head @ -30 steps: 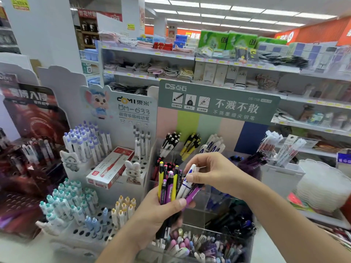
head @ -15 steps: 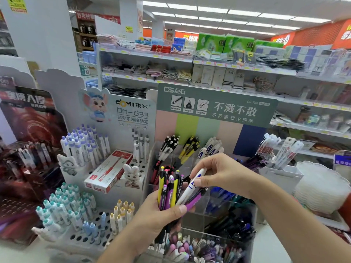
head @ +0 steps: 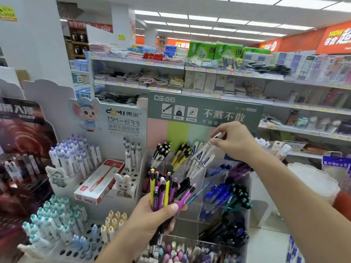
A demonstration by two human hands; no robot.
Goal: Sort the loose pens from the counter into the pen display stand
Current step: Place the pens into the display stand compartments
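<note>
My left hand (head: pixel 152 217) grips a bundle of pens (head: pixel 165 188), yellow, purple and black, held upright in front of the clear acrylic pen display stand (head: pixel 214 179). My right hand (head: pixel 235 141) pinches a white pen with blue print (head: pixel 212 144) by its top end, above the stand's back row compartment that holds matching white pens (head: pixel 199 156). The pen slants down to the left, and its tip is among those white pens. Other compartments hold black, yellow, blue and dark green pens.
A white DOMI pen stand (head: pixel 121 149) with several white and purple pens and a red box (head: pixel 100 181) is on the left. A dark display (head: pixel 20 149) stands at far left. A white stack (head: pixel 313 181) sits right. Store shelves (head: pixel 228 76) run behind.
My right hand pulled the white pen out of the bundle and carried it up and right to the back row of the stand. My left hand kept holding the bundle.
</note>
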